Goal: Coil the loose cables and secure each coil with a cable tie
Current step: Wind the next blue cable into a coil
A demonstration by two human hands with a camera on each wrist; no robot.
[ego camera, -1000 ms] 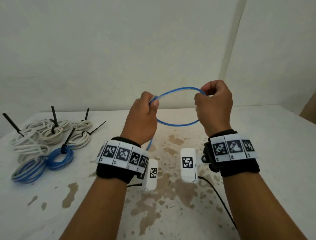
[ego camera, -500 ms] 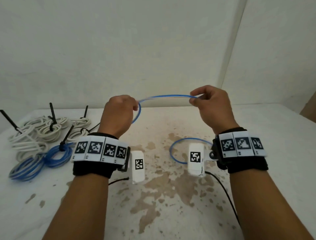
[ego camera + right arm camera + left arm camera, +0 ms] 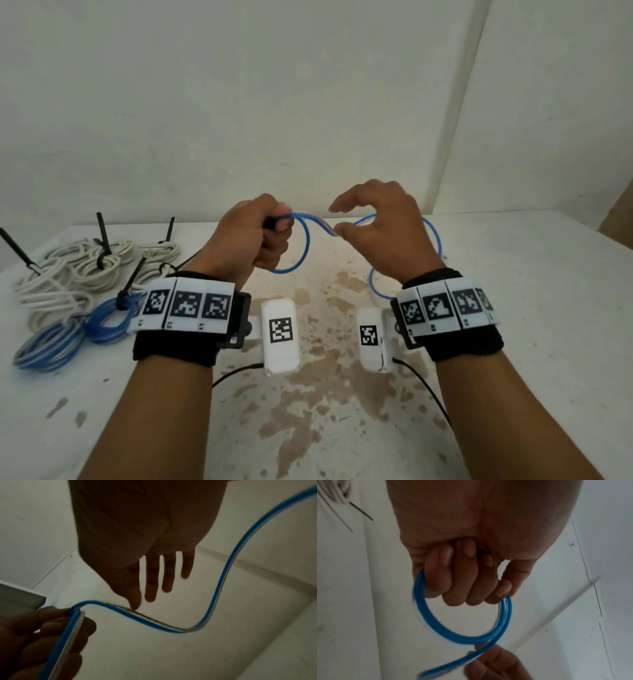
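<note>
A blue cable (image 3: 306, 240) is partly coiled in the air above the stained table (image 3: 531, 308). My left hand (image 3: 277, 226) grips the loops in a fist; the left wrist view shows a round blue coil (image 3: 453, 635) hanging under the curled fingers (image 3: 467, 585). From that fist the loose run of cable (image 3: 154, 622) snakes past my right hand (image 3: 339, 218) and curves behind its wrist down to the table. The right hand's fingers (image 3: 150, 588) are straight and spread, with only the thumb tip touching the cable.
Several tied coils lie at the table's left: white ones (image 3: 85, 267) and blue ones (image 3: 106, 318), each with a black cable tie (image 3: 102, 236) sticking up. White walls stand close behind the table. Brown stains (image 3: 325, 411) mark the table's middle.
My right hand has let go of its pinch on the cable and opened its fingers. The hands have come closer together, and the left fist has kept its loops.
</note>
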